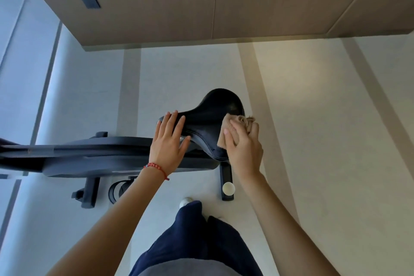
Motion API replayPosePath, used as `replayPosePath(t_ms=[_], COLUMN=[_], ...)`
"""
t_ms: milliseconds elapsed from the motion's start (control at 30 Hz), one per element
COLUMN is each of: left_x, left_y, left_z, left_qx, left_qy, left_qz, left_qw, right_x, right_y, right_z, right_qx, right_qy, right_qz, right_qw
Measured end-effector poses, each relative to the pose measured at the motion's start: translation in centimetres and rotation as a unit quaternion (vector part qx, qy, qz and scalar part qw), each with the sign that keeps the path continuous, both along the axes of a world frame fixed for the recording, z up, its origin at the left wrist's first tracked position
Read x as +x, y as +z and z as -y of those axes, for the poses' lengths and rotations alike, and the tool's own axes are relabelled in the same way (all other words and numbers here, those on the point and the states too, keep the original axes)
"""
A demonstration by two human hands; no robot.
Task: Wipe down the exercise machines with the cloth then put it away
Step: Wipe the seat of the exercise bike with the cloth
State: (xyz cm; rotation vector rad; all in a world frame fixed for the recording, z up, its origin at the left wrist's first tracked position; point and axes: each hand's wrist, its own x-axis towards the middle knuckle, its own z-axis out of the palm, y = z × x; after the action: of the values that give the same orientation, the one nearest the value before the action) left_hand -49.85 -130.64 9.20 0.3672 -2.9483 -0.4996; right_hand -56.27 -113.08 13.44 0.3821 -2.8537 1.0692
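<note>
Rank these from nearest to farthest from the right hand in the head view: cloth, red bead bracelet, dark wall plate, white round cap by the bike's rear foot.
1. cloth: under the right hand, pressed against the saddle.
2. red bead bracelet: on the left wrist, to its left.
3. white round cap: below, on the rear foot; too close to the bracelet to call.
4. dark wall plate: far upper left.

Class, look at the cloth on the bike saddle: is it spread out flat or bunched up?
Bunched up. The cloth is crumpled under the right hand, folds bulging past the fingers, pressed against the saddle.
</note>
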Motion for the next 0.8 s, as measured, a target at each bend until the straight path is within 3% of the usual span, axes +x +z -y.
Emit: replayPosePath(t_ms=[133, 300, 533, 700, 800], left_x=[0.4, 0.4, 0.7, 0.7, 0.8], left_y=[0.0, -0.2, -0.4, -0.3, -0.2], left_z=[-0.2, -0.2, 1.4, 3.6, 4.7], left_qx=[-0.003, 0.0, -0.013, -0.021, -0.011], left_qy=[-0.004, -0.008, -0.069, -0.149, -0.179], left_qz=[0.001, 0.003, 0.009, -0.001, -0.008], left_qw=[1.0, 1.0, 0.997, 0.989, 0.984], right_x=[0.8, 0.4, 5.2, 3.8, 6.4], right_y=[0.1, -0.3, -1.1, -0.8, -1.6], right_z=[-1.9, -1.8, -0.4, 2.4, 4.6], right_qx=[0.005, -0.017, -0.031, -0.032, -0.015], right_qy=[0.056, -0.074, -0.088, -0.245, -0.223], right_qz=[0.008, 0.022, 0.007, 0.01, -0.018], right_qw=[0.998, 0.997, 0.996, 0.969, 0.974])
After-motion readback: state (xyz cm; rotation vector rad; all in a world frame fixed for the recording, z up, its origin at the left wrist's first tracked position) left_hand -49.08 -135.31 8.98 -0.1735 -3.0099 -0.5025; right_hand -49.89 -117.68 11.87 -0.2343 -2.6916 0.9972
